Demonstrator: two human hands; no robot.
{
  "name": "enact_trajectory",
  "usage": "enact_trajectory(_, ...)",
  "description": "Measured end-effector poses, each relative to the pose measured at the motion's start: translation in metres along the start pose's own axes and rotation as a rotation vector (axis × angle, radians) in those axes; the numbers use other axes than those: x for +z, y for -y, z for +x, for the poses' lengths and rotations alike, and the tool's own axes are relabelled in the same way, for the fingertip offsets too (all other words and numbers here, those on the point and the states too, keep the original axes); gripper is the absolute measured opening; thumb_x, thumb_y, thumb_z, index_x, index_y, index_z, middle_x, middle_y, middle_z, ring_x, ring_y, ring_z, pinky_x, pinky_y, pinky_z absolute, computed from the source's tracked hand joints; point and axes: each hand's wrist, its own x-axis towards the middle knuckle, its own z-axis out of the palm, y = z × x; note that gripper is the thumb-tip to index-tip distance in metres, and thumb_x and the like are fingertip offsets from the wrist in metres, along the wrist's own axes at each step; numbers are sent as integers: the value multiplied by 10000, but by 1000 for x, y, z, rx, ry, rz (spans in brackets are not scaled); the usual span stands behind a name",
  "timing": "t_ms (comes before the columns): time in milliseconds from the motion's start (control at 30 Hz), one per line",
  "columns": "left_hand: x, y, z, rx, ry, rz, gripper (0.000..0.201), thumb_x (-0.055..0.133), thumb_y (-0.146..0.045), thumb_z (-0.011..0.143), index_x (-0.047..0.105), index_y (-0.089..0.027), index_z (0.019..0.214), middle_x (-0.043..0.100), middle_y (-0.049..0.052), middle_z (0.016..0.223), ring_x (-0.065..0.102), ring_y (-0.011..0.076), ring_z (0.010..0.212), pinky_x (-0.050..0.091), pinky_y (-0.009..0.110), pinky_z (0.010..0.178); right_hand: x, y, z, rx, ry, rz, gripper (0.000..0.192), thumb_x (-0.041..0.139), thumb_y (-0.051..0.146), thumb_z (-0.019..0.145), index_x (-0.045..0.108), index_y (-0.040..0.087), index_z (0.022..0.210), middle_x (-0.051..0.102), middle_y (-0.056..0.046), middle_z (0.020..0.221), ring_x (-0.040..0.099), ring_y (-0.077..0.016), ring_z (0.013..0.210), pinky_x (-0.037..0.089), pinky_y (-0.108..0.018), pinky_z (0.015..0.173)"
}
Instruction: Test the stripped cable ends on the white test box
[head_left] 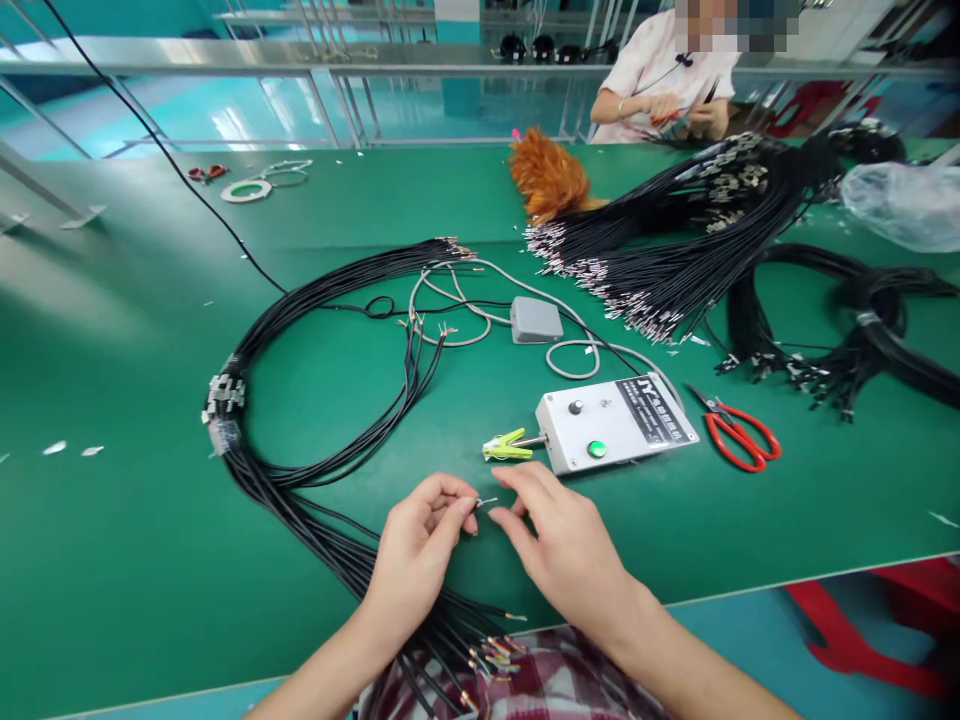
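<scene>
My left hand (421, 535) pinches the end of a black cable, whose thin bare wires (486, 501) stick out past the fingertips to the right. Just right of those wires, my right hand (562, 530) has its thumb and fingers apart, with nothing visible between them. A bundle of black cables (300, 525) runs from under my left wrist to a taped band of metal connectors (225, 398) on the left. Stripped cable ends (495, 655) hang near my lap. Beyond my hands, a yellow-green clip (508, 445) sits on the shaft of a white control box (615, 425).
Red-handled pliers (742, 435) lie right of the box. Behind it are a grey pedal (536, 320), large piles of black cables (660, 250) and an orange duster (551, 175). A tape roll (246, 190) lies far left. Across the table, a person (664, 80) handles something.
</scene>
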Motion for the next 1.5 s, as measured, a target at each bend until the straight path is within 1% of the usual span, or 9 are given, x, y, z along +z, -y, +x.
enact_trajectory(100,0,1,0,65,22,89,160,552,-289,894,610,-167,808,594,-13,649,558,131,611,428,222,567,-3,4,7,-158,44,-279,60,639,155,892,655,171,948,691,-26,845,626,-193,671,395,-327,619)
enact_trajectory(200,-1,1,0,172,42,241,154,521,-246,913,617,-176,815,598,-15,678,564,133,636,441,239,633,-6,1,12,-285,66,-374,126,645,170,899,648,191,775,674,9,710,602,-178,621,321,-333,595)
enact_trajectory(367,-4,0,2,118,55,181,170,527,-280,912,616,-172,815,598,-14,658,576,137,623,447,235,606,-14,-8,11,-238,10,-301,126,652,212,909,662,201,784,714,24,758,630,-165,676,306,-322,636)
enact_trajectory(433,-6,-3,2,69,33,125,171,550,-301,903,619,-168,821,602,-15,648,570,132,614,436,226,583,-16,-7,9,-183,-12,-261,32,654,210,909,675,201,885,732,16,835,649,-173,744,322,-317,672)
enact_trajectory(600,-7,-7,1,43,28,54,157,587,-297,879,624,-160,813,615,-12,650,562,120,609,415,213,554,-15,6,8,-208,-13,-216,152,558,178,958,641,170,1086,731,-36,1040,655,-190,866,346,-319,713)
enact_trajectory(800,-6,-10,1,7,27,3,154,607,-292,849,604,-155,780,616,-12,625,540,110,571,396,204,512,-9,6,10,-303,-74,-214,212,488,180,989,670,179,879,733,-10,803,639,-167,679,320,-328,634)
enact_trajectory(967,-10,-14,-3,1,24,-17,133,637,-284,814,606,-157,792,614,-14,647,568,113,603,449,203,573,-10,-4,1,-117,-41,-25,96,590,152,932,681,182,941,739,-13,868,672,-167,757,412,-302,692)
enact_trajectory(1200,-15,-19,-3,-75,42,-102,156,700,-287,758,643,-144,783,620,-8,626,566,114,589,441,202,558,-8,6,7,328,85,547,261,710,196,800,687,229,1058,716,-11,996,609,-93,630,438,-225,555)
enact_trajectory(1500,-15,-15,-6,-132,32,-178,257,702,-380,790,607,-154,862,614,-11,602,503,99,543,360,185,506,27,18,16,632,-7,1202,295,763,425,722,644,162,786,542,65,525,443,-60,435,351,-203,460)
